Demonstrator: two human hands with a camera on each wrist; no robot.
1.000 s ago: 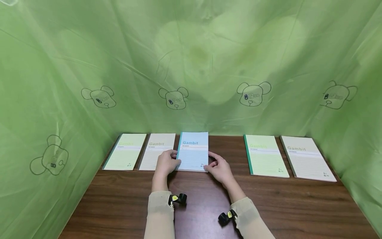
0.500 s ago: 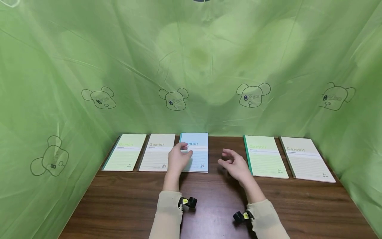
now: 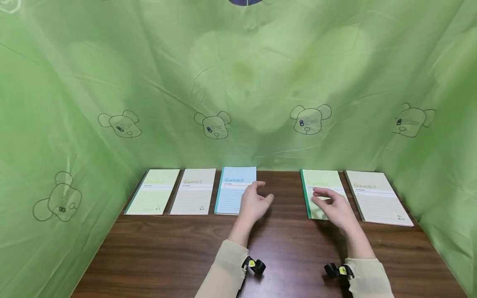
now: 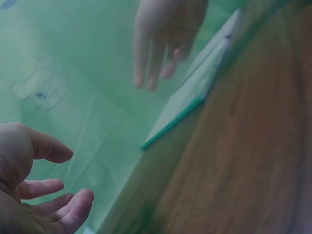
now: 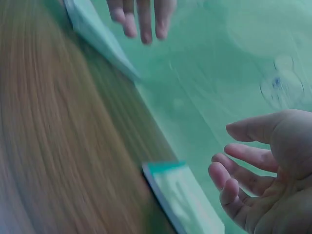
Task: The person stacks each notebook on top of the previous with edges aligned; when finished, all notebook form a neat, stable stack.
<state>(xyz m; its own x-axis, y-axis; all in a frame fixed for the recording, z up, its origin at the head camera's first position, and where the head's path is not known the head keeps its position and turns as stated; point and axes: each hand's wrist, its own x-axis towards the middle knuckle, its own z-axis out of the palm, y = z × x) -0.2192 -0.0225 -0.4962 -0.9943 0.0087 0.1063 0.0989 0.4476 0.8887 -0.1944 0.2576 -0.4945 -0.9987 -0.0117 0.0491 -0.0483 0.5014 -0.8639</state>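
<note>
My left hand point(image 3: 255, 203) hovers over the right edge of the blue notebook point(image 3: 232, 196), fingers loosely bent and holding nothing. Above the green notebook with the green spine point(image 3: 316, 210) is my right hand point(image 3: 337, 208), also holding nothing, its thumb and fingers apart. In the right wrist view that green notebook point(image 5: 187, 195) lies beneath the relaxed right hand point(image 5: 265, 170). The left wrist view shows the left hand point(image 4: 46, 183) with thumb and fingers spread, away from the green notebook point(image 4: 183, 105).
A pale green notebook point(image 3: 152, 194) and a white notebook point(image 3: 193, 194) lie left of the blue one. At the far right lies another white notebook point(image 3: 380, 200). Green cloth point(image 3: 261, 136) with bear drawings hangs behind the brown wooden table point(image 3: 179, 252).
Both hands have let go of the blue notebook and moved right. The right hand has come over the green notebook, the left to the blue notebook's right edge.
</note>
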